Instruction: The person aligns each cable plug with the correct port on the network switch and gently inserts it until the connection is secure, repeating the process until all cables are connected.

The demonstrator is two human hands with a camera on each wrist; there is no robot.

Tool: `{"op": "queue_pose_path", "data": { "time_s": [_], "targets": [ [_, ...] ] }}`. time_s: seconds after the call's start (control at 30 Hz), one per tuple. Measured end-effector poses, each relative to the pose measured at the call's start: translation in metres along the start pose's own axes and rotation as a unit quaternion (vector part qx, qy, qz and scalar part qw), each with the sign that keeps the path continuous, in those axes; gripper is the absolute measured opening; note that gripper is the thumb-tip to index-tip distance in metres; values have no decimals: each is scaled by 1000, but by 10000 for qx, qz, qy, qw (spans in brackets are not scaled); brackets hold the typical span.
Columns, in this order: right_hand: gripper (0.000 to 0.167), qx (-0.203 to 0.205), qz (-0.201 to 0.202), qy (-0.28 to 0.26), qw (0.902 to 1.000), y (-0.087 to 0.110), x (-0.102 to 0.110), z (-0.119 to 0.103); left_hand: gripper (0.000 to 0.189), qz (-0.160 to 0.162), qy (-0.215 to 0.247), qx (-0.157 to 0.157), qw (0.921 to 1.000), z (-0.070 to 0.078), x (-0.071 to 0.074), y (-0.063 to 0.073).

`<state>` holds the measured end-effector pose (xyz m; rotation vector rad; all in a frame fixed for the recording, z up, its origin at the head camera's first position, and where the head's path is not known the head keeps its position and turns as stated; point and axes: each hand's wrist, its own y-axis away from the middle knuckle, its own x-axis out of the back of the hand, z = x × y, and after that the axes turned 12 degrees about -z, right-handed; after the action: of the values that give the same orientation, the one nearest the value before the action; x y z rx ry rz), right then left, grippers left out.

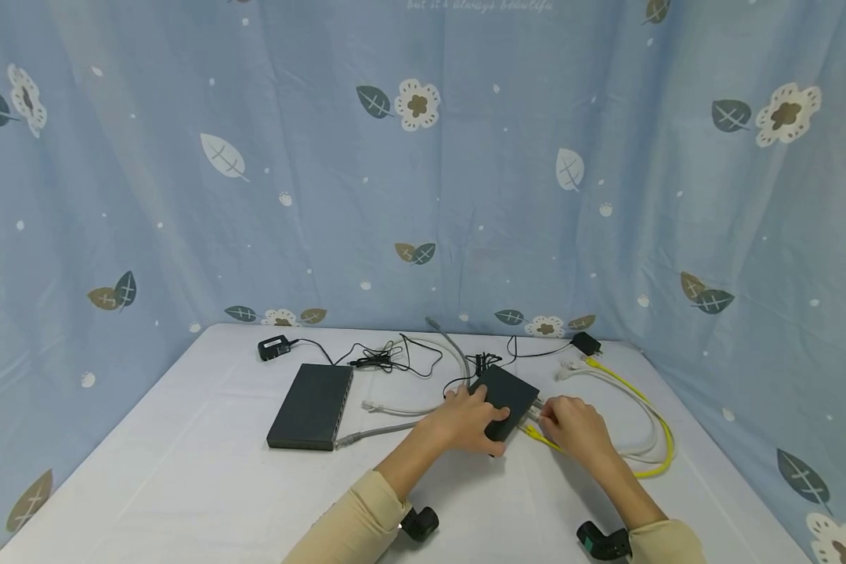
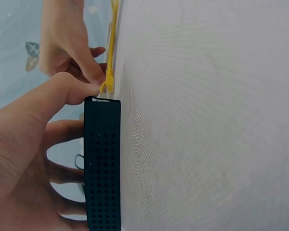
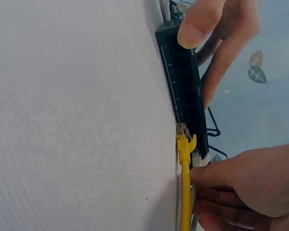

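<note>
1. Two hands meet at the small black box (image 1: pixel 513 390) on the counter (image 1: pixel 183 462), right in front of the person.
2. Left hand (image 1: pixel 461 423): it holds the box, fingers spread across the top. From the right wrist's side I can see its thumb (image 3: pixel 192 36) pressed to the edge of the port face. The grip spans the box rather than closing tightly.
3. Right hand (image 1: pixel 576 423): drawn in narrow, thumb and fingers pinching a pale plug (image 3: pixel 203 158) at the ports. Its remaining fingers are curled under.
4. Just beside those pinching fingers lies a yellow cable (image 3: pixel 185 192), its clear tip close to the port face; I can't tell whether it touches. The cable loops out beyond the right hand's outer side.
5. Well to the left of the left hand sits a larger black box (image 1: pixel 310 407), with a grey cable (image 1: pixel 384 431) stretching between the two.
6. Beyond the right hand, a black adapter (image 1: pixel 585 343) rests near the counter's far edge.
</note>
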<state>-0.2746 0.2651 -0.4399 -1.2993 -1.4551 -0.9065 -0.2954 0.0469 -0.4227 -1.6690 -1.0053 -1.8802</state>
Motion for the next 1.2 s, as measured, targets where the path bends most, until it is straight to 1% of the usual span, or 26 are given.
{"op": "queue_pose_path", "data": {
  "time_s": [0.17,0.43,0.6,0.73,0.9,1.1,1.2],
  "targets": [
    [14,-43,-15,24,10000,0,0,0,63,15,-7,20,10000,0,0,0],
    [13,-101,-94,-30,9999,0,2,-1,64,-42,254,8,9997,0,2,3],
    [11,-65,-160,-118,9998,1,2,-1,62,-113,351,54,9993,1,4,6],
    [11,-69,-229,-175,9996,1,2,1,61,-110,476,83,9988,1,4,7],
    [10,-136,-327,-233,9991,1,3,3,62,-94,614,62,9980,0,3,6],
    [8,-179,-443,-212,9986,1,6,2,62,-92,657,66,9978,-1,1,5],
    [9,-197,-567,-173,9980,1,8,0,62,-83,636,83,9979,-1,0,4]
  ]
}}
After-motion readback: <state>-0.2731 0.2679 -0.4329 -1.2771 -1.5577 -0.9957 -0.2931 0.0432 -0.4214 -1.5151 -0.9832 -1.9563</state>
